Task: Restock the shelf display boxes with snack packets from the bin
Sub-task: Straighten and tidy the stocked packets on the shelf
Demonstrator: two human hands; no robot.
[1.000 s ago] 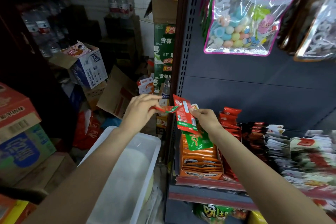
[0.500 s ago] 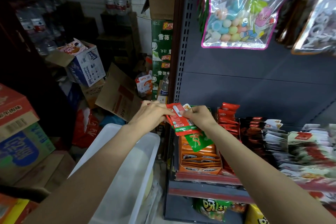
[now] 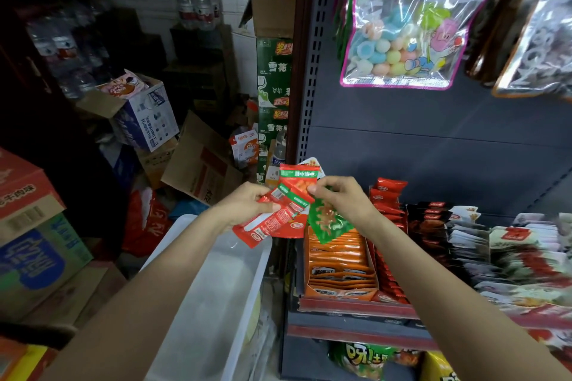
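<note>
1. Over the white plastic bin (image 3: 213, 303), beside the shelf's orange display box (image 3: 339, 269), the left hand (image 3: 244, 206) pinches a loose fan of red snack packets (image 3: 278, 219); such a light pinch could let one slide out and drop.
2. The right hand (image 3: 343, 198) grips a green packet (image 3: 328, 223) and touches a red-and-green packet (image 3: 298, 179); sorting this way risks mixing flavours in one box.
3. Compared with half a second ago, the packets are fanned wider and the hands have drawn slightly apart.

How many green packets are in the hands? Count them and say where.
1: the green packet hangs below the right hand, beside the red packets in the left hand. Others may be hidden behind.
</note>
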